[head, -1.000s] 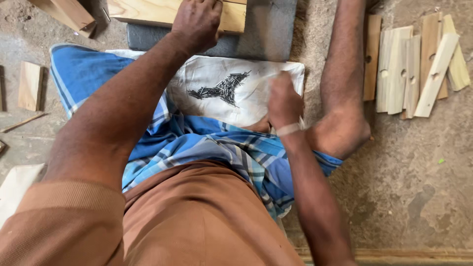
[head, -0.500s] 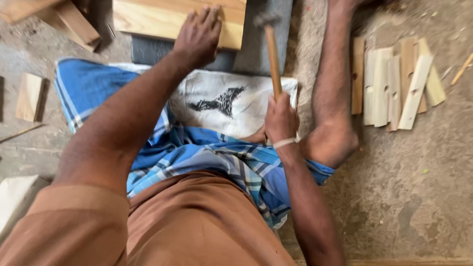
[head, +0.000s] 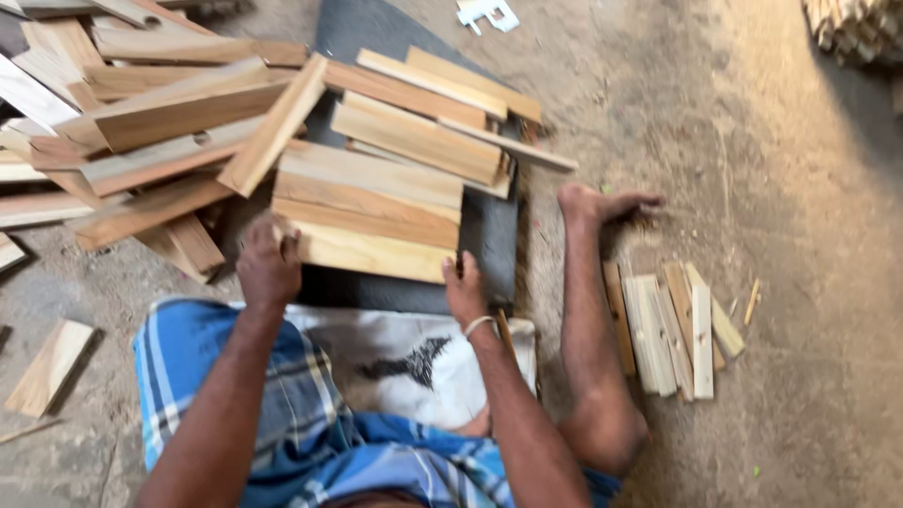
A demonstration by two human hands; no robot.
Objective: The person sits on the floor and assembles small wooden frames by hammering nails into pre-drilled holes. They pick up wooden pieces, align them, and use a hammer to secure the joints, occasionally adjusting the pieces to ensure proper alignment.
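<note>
My left hand [head: 266, 268] grips the left end of a pale wooden plank [head: 372, 252]. My right hand [head: 464, 292] holds the plank's right end. The plank lies nearest me in a stack of boards [head: 414, 141] on a dark grey slab [head: 489, 235]. A thin brown handle [head: 505, 335] lies beside my right wrist, on the white cloth with a black print [head: 404, 362] over my lap. Its head is hidden.
A loose pile of planks [head: 141, 122] lies at the left. Several short wood strips [head: 673, 334] lie on the dirt floor beyond my bare leg [head: 588, 310]. One wood offcut [head: 47, 367] lies at the lower left. A bundle of sticks [head: 856, 28] sits top right.
My right hand held a hammer upright; now it is on the plank's right end. My left hand slid from the plank's top to its left end. The view tilted forward.
</note>
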